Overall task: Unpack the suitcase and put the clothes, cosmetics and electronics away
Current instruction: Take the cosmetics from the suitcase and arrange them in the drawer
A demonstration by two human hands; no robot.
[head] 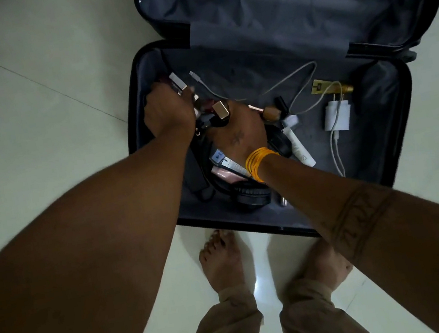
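Bare forearms closest to lens, both reaching down into dark open hard-shell suitcase lying flat on pale tiled floor; bare feet just short of its near rim. Left hand clenched round a handful of small cosmetics, square silver and gold caps sticking out above the knuckles. Right hand, yellow bangles at wrist, palm down just beside the left; fingers hidden beneath it, so grip cannot be told. No clothes visible in either half; lid half shows only grey lining. Left to clear, lower half: black over-ear headphones under the right wrist; white squeeze tube just right of the right hand, long axis running near-to-far, cap end toward the far side; white wall charger block further right, well apart from both hands, its pale cable trailing toward the near rim; small gold-capped bottle beyond the charger. Right hand clearly nearer to tube and charger; left already full. Likely step: gathering cosmetics into one load. Judged roughly midway. Risk: loose handful spilling when lifted.
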